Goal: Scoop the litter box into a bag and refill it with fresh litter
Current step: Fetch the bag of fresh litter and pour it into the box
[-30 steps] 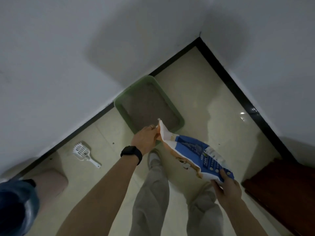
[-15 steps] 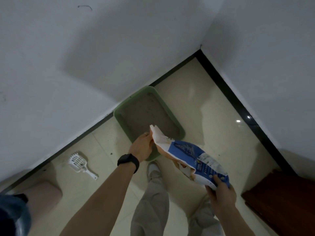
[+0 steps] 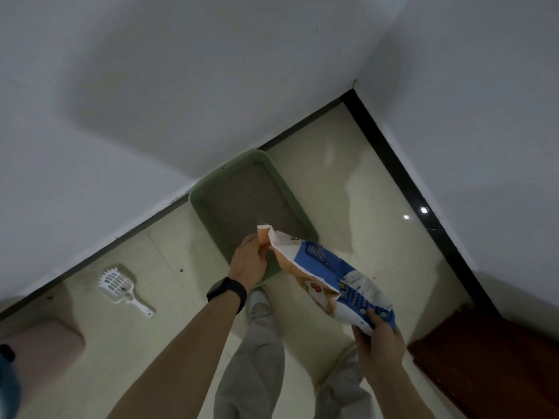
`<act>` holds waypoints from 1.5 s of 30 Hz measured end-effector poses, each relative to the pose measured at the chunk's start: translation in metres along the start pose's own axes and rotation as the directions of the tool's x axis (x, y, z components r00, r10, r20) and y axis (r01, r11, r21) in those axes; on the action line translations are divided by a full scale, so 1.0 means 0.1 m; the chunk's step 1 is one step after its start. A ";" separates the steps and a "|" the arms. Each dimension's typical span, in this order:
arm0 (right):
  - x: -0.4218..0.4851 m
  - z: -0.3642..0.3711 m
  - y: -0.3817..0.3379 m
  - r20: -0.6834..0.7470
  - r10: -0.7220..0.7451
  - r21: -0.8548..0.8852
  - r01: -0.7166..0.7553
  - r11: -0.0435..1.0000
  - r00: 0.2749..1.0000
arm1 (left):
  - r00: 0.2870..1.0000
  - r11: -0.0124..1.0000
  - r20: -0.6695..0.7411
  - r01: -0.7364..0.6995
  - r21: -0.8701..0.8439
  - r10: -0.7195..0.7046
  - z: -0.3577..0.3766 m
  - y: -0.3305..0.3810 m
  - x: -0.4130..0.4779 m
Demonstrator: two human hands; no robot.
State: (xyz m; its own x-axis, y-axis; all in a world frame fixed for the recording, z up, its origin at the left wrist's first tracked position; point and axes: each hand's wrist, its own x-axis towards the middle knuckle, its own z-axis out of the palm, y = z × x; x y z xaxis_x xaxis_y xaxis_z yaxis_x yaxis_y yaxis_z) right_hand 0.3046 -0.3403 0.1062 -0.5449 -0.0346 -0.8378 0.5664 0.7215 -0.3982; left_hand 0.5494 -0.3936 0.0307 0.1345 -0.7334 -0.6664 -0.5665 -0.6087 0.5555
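Note:
A green litter box (image 3: 202, 207) with grey litter inside sits on the floor against the wall. Over its near corner I hold a blue, white and orange litter bag (image 3: 325, 272), tilted with its open mouth toward the box. My left hand (image 3: 249, 261), with a black watch on the wrist, pinches the bag's open top edge. My right hand (image 3: 378, 337) grips the bag's bottom end, lower right. No litter is seen falling from the bag.
A white slotted scoop (image 3: 121, 287) lies on the tiled floor left of the box. A pinkish object (image 3: 42, 343) sits at the lower left, dark wooden furniture (image 3: 490, 358) at the lower right. My legs and a shoe (image 3: 258, 300) stand just before the box.
The bag has stayed over the box's near corner with both hands keeping their hold; the view has shifted slightly and the bag's bottom end sits a little lower.

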 end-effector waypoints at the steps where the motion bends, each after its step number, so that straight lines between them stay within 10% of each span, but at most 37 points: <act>1: 0.00 0.01 0.00 0.005 -0.005 -0.004 0.005 1.000 1.000 | 1.000 1.000 -0.011 0.026 -0.009 -0.026 0.00 0.02 0.01; 28: -0.07 0.13 -0.22 0.105 -0.153 -0.179 0.170 0.969 0.983 | 0.952 0.941 -0.059 0.286 -0.179 -0.301 -0.11 -0.10 0.22; 45: 0.13 -0.21 -0.12 -0.059 -0.104 -0.168 0.093 0.981 0.993 | 0.993 0.988 0.003 0.118 -0.100 -0.118 0.08 0.10 0.08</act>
State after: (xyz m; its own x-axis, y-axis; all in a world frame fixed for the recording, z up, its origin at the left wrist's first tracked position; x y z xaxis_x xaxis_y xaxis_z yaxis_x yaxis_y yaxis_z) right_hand 0.2782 -0.3348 0.1080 -0.6363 -0.0688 -0.7684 0.4016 0.8209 -0.4060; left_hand 0.5380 -0.4026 0.0269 0.1981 -0.6556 -0.7287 -0.4630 -0.7178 0.5200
